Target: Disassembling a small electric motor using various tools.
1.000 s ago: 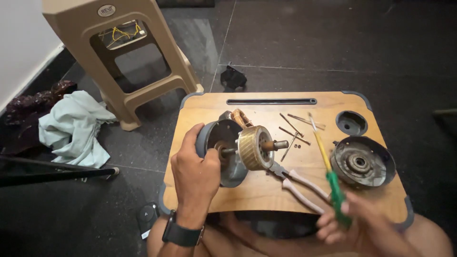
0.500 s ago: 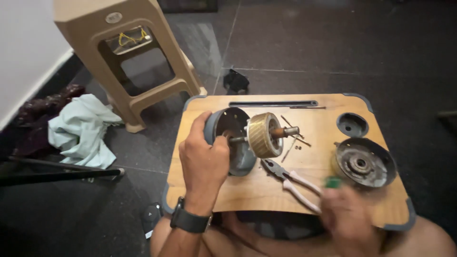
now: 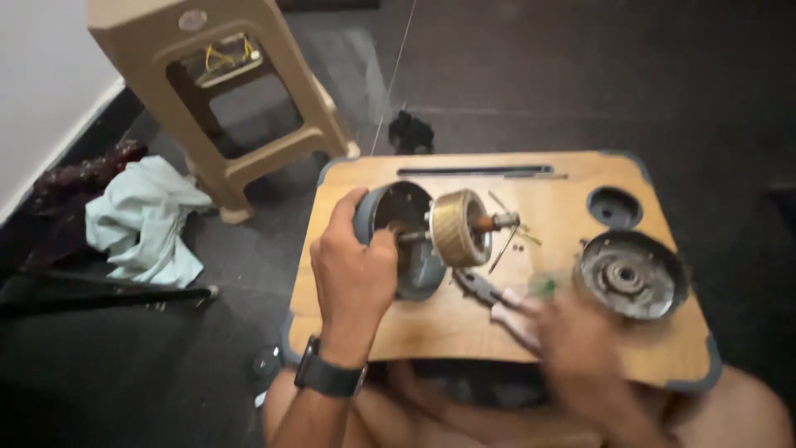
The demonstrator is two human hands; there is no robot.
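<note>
dim and soft overall, with dark floor (image 3: 580, 75) swallowing detail beyond the table (image 3: 414, 323). brightest along the white wall (image 3: 41, 91) past the table's far left corner. wooden top evenly lit, no hard glare, only faint shadows under the parts. heavily motion-blurred at the near right edge, where the right hand (image 3: 580, 344) smears into streaks. left hand (image 3: 352, 274) fairly sharp. mild bending of lines toward the frame's borders.

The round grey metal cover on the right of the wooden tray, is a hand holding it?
No, the round grey metal cover lies alone on the wooden tray.
</note>
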